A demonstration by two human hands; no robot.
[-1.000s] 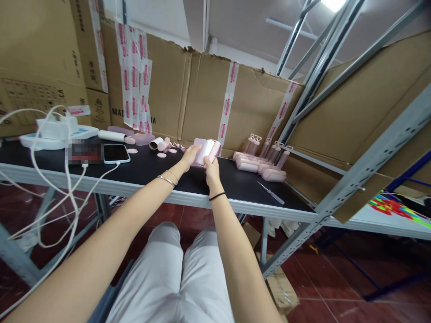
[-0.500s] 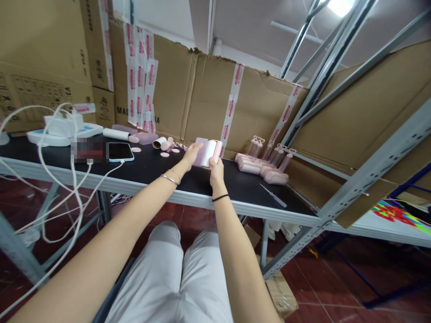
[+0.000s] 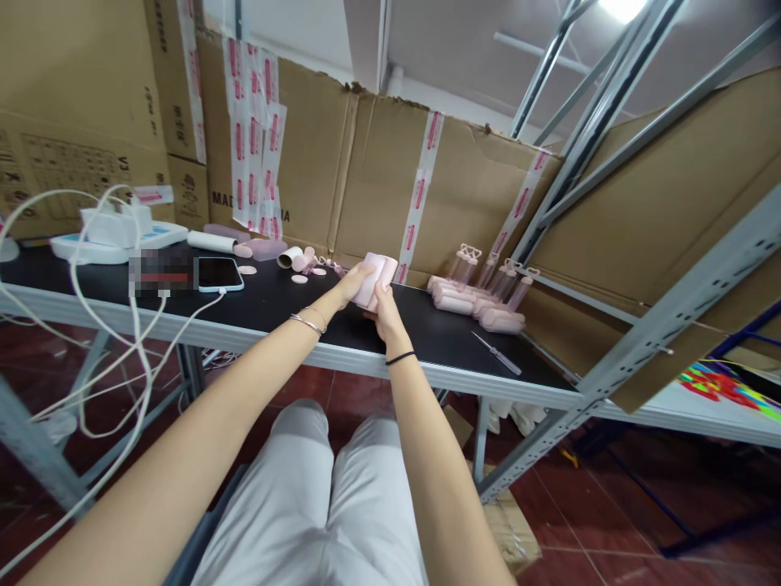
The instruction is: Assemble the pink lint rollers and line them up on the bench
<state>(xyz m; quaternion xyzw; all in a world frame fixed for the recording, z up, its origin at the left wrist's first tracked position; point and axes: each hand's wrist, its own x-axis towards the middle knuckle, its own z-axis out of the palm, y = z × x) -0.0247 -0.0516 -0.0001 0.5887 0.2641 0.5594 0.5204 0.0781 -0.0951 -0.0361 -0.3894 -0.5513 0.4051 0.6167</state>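
Note:
Both my hands hold one pink lint-roller case (image 3: 377,272) above the black tabletop (image 3: 427,334). My left hand (image 3: 349,286) grips its left side with the fingers curled under it. My right hand (image 3: 383,309) clasps it from below and the right. The case looks closed, with its pink shell facing me. To its right lies a pile of finished pink rollers (image 3: 482,305) with clear handles standing up. Loose pink discs (image 3: 298,279) and a white roll (image 3: 285,258) lie to its left.
A phone (image 3: 218,273) with a white cable (image 3: 122,350) lies left of the hands, beside a white scale-like device (image 3: 115,236). A small screwdriver (image 3: 499,354) rests near the table's front right. Cardboard walls (image 3: 378,179) back the table; metal shelf struts (image 3: 671,317) rise at right.
The white roll that showed in the open case is now covered: the pink shell has closed over it. My hands have shifted slightly around the case.

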